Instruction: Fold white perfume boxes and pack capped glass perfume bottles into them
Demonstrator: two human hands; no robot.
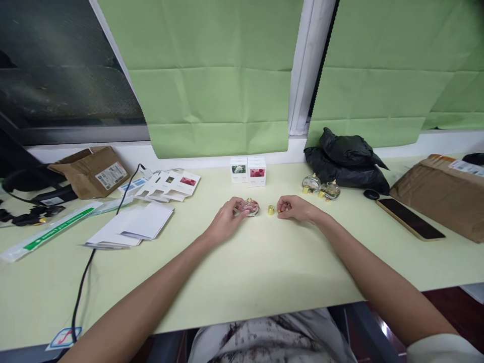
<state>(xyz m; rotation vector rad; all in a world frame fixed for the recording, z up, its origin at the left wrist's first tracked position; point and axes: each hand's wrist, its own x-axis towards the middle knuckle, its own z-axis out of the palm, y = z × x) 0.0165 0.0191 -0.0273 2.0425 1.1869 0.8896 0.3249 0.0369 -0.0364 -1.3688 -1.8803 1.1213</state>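
Observation:
My left hand (224, 219) is closed around the left side of a round glass perfume bottle (249, 207), pinkish with a gold neck, which sits on the table. To its right a small gold cap (271, 209) stands by itself. Just beyond the cap, my right hand (293, 207) is closed in a pinch low over the table. A small gold piece (279, 212) shows at its fingertips; the fingers cover most of it.
Two more glass perfume bottles (329, 190) with gold parts stand at the right, before black plastic bags (345, 161). White boxes (257, 172) stand at the back. Phone (410, 219) and brown parcel (440, 194) lie right; folded white cartons (130, 224) and a cable (83, 282) left.

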